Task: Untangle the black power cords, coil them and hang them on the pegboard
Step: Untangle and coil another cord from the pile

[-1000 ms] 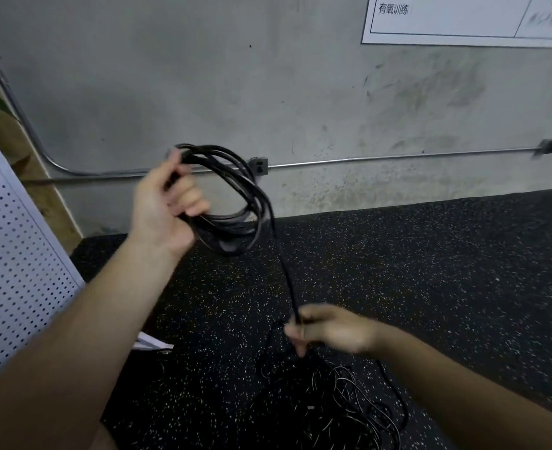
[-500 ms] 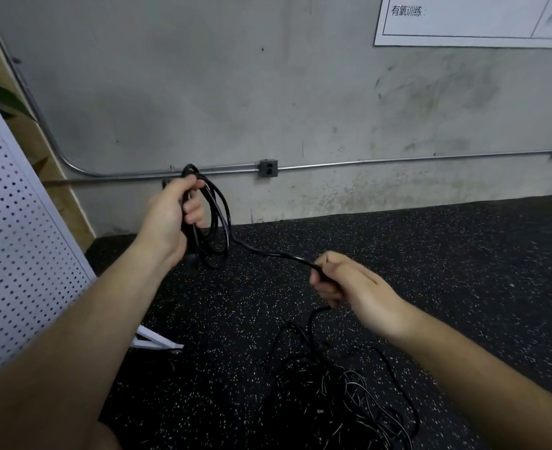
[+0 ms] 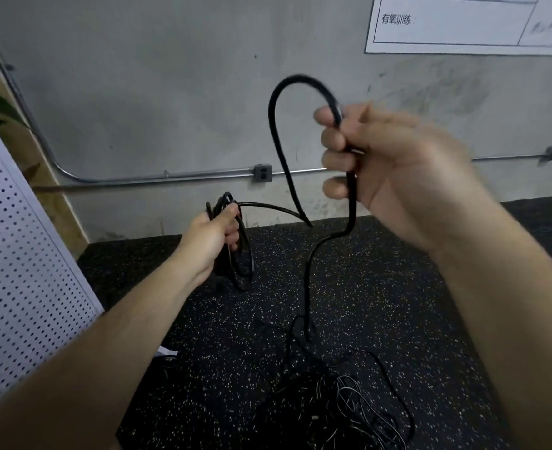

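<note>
I see left grip [image 3: 213, 237] fisted round coiled black power cord [image 3: 244, 258], loops hanging down. Right grip [image 3: 398, 170] clenches its free run [image 3: 270, 118], which arches up, then drops vertically into tangled black cord pile [image 3: 333, 407] on speckled floor [image 3: 414, 303].

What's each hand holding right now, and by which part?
The left hand grips the coil at its top, loops bunched. The right hand holds the cord running from it, fingers curled round the stretch just below a raised loop.
</note>
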`<state>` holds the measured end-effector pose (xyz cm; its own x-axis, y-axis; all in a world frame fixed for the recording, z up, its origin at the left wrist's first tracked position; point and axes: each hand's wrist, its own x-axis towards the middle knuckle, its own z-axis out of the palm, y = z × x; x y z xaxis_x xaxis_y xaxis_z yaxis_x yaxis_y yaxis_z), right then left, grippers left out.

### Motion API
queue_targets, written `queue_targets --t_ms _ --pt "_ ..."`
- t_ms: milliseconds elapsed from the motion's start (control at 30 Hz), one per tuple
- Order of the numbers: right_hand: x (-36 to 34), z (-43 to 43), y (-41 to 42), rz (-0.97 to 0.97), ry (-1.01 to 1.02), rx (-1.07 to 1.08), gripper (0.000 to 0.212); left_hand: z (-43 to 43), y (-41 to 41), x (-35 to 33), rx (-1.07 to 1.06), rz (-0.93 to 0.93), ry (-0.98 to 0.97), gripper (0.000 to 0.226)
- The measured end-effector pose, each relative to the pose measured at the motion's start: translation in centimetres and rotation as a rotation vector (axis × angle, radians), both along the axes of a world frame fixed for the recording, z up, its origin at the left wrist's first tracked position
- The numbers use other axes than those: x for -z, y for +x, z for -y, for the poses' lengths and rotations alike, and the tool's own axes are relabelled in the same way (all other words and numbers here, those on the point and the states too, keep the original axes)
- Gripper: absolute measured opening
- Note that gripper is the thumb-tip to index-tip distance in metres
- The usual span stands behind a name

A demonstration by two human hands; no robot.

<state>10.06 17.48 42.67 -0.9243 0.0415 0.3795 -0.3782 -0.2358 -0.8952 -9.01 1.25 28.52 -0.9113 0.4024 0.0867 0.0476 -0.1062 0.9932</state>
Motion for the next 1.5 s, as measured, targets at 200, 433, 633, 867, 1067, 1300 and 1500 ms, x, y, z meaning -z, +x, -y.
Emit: queue_targets --t_ms 200,433,633,867,1067,1300,1500 --pt "5.1 -0.5 -1.6 0.34 0.32 0.177 0.025 -0.9 1.1 -0.8 -0.062 0.08 0.065 0.017" --pt "7.6 -0.3 -3.1 0.401 0.454 0.472 0.013 -1.9 3.1 -1.1 0.076 0.086 0.088 0.02" --pt "8.9 -1.2 -4.0 0.415 0.491 0.613 0.012 -2.8 4.1 -1.1 0.211 0.181 0.132 0.037" --pt "10.9 -2.5 -4.8 0.507 0.914 0.55 0.018 -3.0 5.6 -1.3 0.381 0.03 0.039 0.037" --pt "11.2 -2.3 -4.7 0.134 1.15 0.378 0.095 -2.4 5.9 -1.2 0.629 0.02 -0.172 0.025" --pt "12.3 -2.8 -5.2 0.254 0.66 0.467 0.018 -1.7 5.5 -1.0 0.69 -0.011 -0.222 0.008" --pt "10.2 -3.2 -5.0 0.277 -0.163 0.615 0.032 -3.2 7.4 0.1 0.65 0.108 -0.145 0.02"
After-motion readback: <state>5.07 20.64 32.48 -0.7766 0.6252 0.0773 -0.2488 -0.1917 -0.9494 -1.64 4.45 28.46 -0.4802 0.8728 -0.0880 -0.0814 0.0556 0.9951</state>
